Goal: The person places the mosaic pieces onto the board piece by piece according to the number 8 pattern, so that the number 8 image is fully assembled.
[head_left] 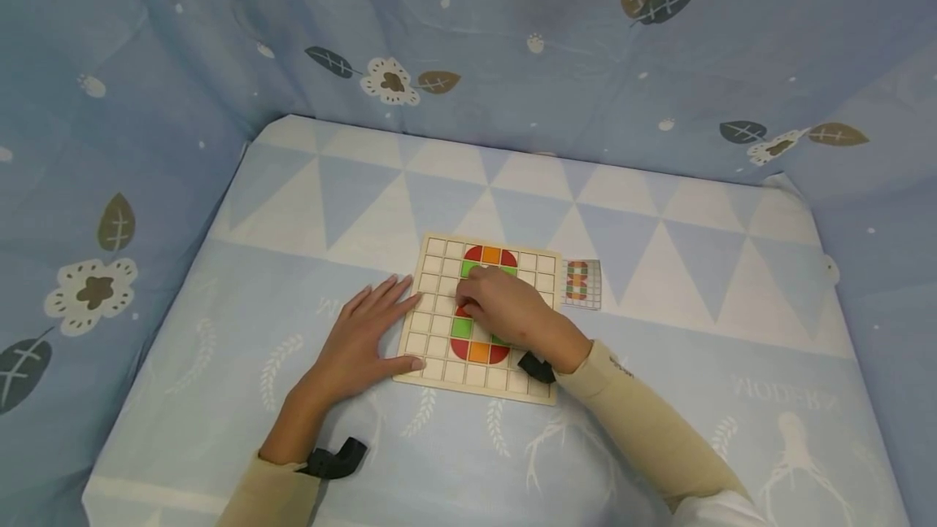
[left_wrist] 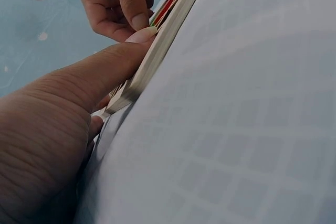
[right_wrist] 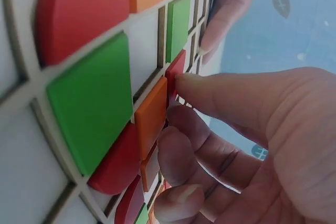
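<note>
A square wooden grid board lies on the table with red, orange and green tiles set in its cells. My left hand is spread flat at the board's left side, with fingertips on its edge and the thumb over the near left corner. Above the middle of the board, my right hand pinches a small red tile between thumb and index finger, right at a cell. Beside that piece sit an orange tile and a green tile. The right hand hides part of the pattern in the head view.
A small pattern card with a coloured grid lies just right of the board. Patterned cloth covers the table, and blue curtains hang behind it and at both sides. A black wrist strap shows at the left wrist.
</note>
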`<state>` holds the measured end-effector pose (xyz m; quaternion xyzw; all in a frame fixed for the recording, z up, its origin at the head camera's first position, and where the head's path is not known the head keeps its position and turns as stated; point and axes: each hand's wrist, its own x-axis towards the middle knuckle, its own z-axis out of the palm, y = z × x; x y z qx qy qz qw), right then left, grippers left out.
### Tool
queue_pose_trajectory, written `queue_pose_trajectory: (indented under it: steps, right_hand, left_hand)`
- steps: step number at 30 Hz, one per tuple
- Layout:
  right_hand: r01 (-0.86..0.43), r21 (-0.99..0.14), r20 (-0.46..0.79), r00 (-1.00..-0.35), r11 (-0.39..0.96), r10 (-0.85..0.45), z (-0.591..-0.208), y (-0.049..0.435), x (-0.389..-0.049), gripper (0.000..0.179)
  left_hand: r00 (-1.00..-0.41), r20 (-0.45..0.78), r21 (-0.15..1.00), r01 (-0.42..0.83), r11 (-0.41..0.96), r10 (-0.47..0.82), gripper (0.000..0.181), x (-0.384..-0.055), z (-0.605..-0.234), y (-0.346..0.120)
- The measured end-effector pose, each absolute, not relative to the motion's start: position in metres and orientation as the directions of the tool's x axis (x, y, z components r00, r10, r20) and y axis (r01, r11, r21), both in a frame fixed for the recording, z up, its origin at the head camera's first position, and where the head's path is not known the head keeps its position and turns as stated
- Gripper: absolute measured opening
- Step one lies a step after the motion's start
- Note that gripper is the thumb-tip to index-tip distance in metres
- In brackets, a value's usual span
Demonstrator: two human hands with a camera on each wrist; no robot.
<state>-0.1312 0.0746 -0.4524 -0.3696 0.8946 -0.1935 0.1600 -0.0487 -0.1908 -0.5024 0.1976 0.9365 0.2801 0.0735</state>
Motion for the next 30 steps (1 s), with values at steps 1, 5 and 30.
queue_pose_trajectory:
  steps: [1,5,30]
  right_hand:
    - [-0.603,-0.455,-0.140,-0.678,0.655,-0.722,-0.453,0.075,-0.130,0.011]
    - [-0.617,-0.419,-0.122,-0.689,0.667,-0.714,-0.452,0.079,-0.122,0.014]
    - [-0.415,-0.626,0.072,-0.874,0.661,-0.480,-0.445,0.192,-0.068,0.017]
  left_hand:
    - [-0.911,-0.028,0.556,0.328,0.764,0.411,0.097,-0.049,-0.502,-0.191]
    - [-0.912,-0.031,0.562,0.322,0.762,0.408,0.097,-0.048,-0.501,-0.190]
    - [-0.920,-0.038,0.561,0.304,0.770,0.391,0.098,-0.048,-0.501,-0.187]
